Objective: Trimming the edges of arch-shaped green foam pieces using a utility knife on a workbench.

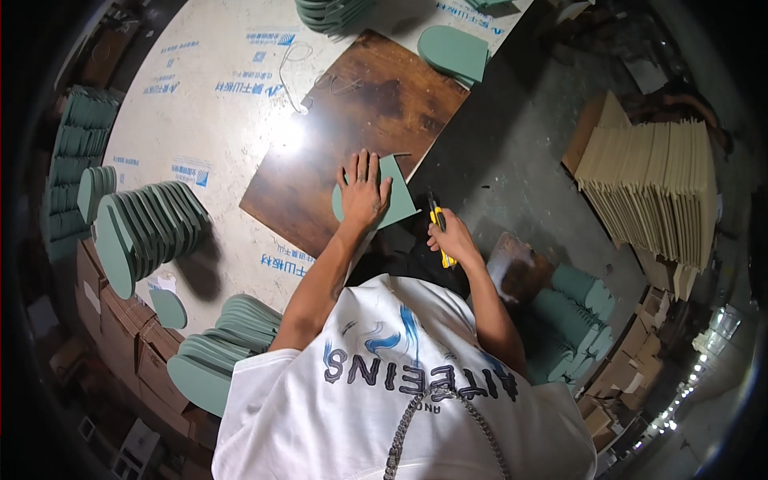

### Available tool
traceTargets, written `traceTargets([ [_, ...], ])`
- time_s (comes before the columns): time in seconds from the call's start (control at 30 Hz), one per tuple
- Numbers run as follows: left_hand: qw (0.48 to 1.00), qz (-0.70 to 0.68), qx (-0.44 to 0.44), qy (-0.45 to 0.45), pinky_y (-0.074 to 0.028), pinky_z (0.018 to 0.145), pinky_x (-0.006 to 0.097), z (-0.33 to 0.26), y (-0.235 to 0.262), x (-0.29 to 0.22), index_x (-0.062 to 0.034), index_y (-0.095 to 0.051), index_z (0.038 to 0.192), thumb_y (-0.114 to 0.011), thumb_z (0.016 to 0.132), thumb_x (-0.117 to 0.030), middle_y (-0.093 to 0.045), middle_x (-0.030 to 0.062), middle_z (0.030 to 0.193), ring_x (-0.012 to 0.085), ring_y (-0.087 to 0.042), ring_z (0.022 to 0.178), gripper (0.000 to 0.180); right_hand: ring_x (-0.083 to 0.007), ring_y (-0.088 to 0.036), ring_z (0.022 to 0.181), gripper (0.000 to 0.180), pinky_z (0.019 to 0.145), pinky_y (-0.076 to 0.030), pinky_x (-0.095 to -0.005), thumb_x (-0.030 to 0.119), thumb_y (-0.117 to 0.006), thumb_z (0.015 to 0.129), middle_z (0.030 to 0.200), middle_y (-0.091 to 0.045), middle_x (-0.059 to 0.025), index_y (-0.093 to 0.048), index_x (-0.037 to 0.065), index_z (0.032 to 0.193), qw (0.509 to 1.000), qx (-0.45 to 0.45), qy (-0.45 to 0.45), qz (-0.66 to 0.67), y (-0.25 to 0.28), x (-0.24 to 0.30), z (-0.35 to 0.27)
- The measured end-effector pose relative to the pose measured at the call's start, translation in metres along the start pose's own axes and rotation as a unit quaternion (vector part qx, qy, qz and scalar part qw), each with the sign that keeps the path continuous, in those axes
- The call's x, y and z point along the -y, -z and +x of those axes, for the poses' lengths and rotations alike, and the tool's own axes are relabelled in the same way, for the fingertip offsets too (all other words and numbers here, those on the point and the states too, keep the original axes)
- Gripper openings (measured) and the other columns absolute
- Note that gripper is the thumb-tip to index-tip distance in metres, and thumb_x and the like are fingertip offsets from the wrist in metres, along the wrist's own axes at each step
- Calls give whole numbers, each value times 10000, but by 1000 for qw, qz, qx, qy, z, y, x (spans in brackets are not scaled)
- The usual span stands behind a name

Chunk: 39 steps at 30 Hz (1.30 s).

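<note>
Green foam piece [394,196] lies under the flat left hand [364,192]; right hand [452,236] grip clamps a yellow knife [438,224].

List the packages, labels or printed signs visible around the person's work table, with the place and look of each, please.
White protective film with repeated blue printed marks: covers the round table top, left of the brown cutting board.
Brown cardboard boxes: stacked below the table's left edge, plain.
White paper label: on one box, small rectangle.
Flat tan cardboard sheets: stacked at right on the floor.
No screens.
</note>
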<state>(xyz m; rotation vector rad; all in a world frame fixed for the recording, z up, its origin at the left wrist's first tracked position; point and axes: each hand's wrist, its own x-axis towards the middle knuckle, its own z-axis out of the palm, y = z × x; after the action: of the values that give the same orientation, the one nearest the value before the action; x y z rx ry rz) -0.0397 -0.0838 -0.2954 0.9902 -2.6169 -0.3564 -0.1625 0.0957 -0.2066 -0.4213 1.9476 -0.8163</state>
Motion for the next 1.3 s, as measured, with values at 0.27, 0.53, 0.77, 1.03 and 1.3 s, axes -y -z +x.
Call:
traceTargets([
  [0.27, 1000, 3, 8, 13, -240, 1094, 561, 5, 1, -1, -62, -494, 1361, -501, 949, -391, -439, 146, 1459, 327, -378, 1352, 528, -302, -675, 535, 301, 507, -546, -392, 97, -448, 864, 721, -644, -279, -503, -181, 964, 967, 132, -70, -206, -4, 63, 4],
  [0.53, 999, 1, 20, 26, -217, 1108, 552, 6, -1, -2, -67, -488, 1370, -491, 952, -398, -434, 148, 1469, 320, -353, 1377, 533, -284, -664, 518, 336, 512, -538, -387, 122, -458, 883, 662, -632, -239, -478, -182, 1024, 958, 146, -111, -221, -7, 48, 2],
  [0.77, 999, 4, 31, 21, -211, 1114, 559, 8, -4, -1, -70, -491, 1370, -485, 958, -398, -428, 140, 1478, 318, -338, 1392, 526, -316, -661, 512, 283, 547, -549, -424, 116, -495, 904, 754, -643, -294, -479, -136, 1031, 962, 110, -88, -234, -15, 24, 5],
  [1.03, 996, 35, 74, 29, -193, 1132, 542, 12, -4, -5, -75, -471, 1380, -455, 971, -415, -381, 126, 1516, 306, -317, 1411, 532, -495, -639, 820, 309, 741, -528, -520, 133, -533, 918, 857, -633, -355, -455, -123, 1073, 950, 66, 29, -305, -19, -14, 22],
  [1.3, 995, 47, 79, 35, -191, 1138, 527, 12, -3, -6, -75, -478, 1367, -455, 976, -400, -381, 118, 1516, 299, -303, 1421, 510, -490, -646, 805, 257, 711, -533, -536, 155, -549, 933, 815, -649, -317, -441, -57, 1029, 958, 17, 34, -285, -38, -33, 29],
])
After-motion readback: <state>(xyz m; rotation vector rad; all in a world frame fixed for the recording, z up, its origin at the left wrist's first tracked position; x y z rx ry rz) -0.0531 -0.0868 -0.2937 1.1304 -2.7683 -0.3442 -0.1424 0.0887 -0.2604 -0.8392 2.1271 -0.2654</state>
